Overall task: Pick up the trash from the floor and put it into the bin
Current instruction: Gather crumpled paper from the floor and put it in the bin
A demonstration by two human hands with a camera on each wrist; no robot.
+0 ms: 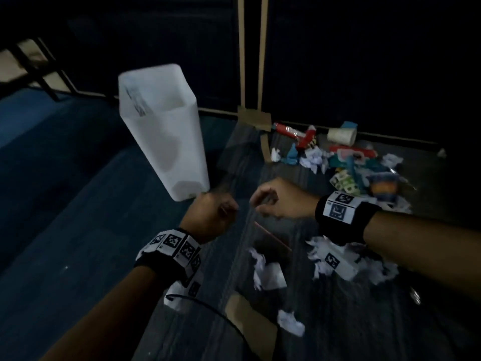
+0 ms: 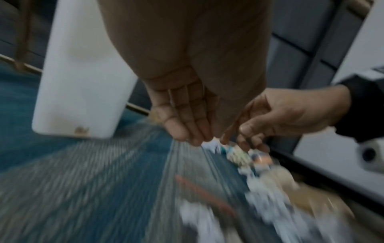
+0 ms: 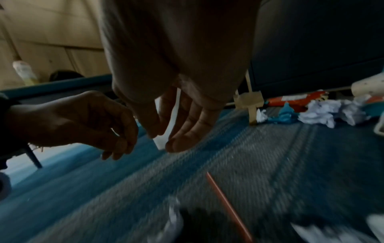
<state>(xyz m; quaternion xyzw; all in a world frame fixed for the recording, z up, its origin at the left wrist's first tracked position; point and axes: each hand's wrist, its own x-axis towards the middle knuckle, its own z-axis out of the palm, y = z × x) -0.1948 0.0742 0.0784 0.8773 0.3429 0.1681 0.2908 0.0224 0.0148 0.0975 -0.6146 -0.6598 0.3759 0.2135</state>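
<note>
The floor (image 1: 78, 217) is the biggest thing here: plain blue carpet on the left, grey-striped carpet on the right, running to a dark wall at the far side. One tall white bin (image 1: 166, 131) stands far left of the hands, upright and open-topped, with bare carpet all round its base and a broad clear stretch to its left.

The trash lies in two groups. The far-right heap (image 1: 346, 162) sits against the wall: one paper cup (image 1: 341, 136) on its side, red wrappers, teal scraps and several crumpled white papers, too jumbled to count. The near group is looser: I count three crumpled white papers on their own, including one (image 1: 268, 272) below the hands and one (image 1: 290, 323) nearer still, plus a larger white wad (image 1: 346, 261) under the right forearm. One thin red straw (image 1: 273, 237) lies slanted on the stripes between hands and papers.

Both hands hover above the striped carpet, close together but apart, just right of the bin's base. The left hand (image 1: 212, 217) hangs with fingers loosely curled, grasping nothing. The right hand (image 1: 276, 201) is likewise loosely curled and empty.
</note>
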